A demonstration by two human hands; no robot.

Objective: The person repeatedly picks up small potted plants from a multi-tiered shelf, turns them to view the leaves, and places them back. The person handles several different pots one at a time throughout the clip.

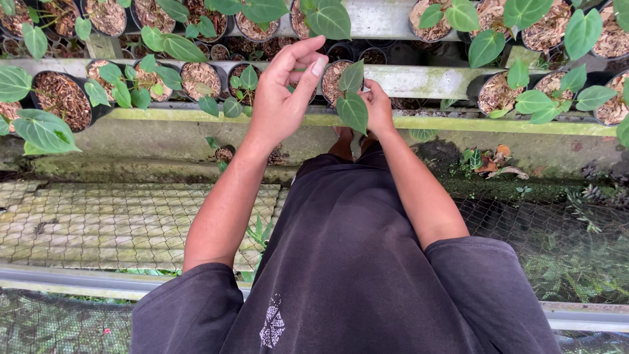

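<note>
Head view, looking down past a dark shirt (347, 262) at two bare arms reaching toward the near edge of a mossy concrete shelf (419, 80) lined with small black pots of wood-chip mix. The potted plant (351, 98) in play sits at that near edge, right between the hands: two pointed green leaves rising from a black pot. The right hand (378, 108) is just beside it on the right, fingers curled against the pot's rim and the lower leaf; whether it actually grips anything, I cannot tell. The left hand (283, 92) hangs just left of the pot, raised and loosely open, fingers bent, thumb up, holding nothing. More leafy pots (62, 98) run along the shelf to both sides. Below the shelf, wire mesh (557, 249) and paving blocks (111, 219).
</note>
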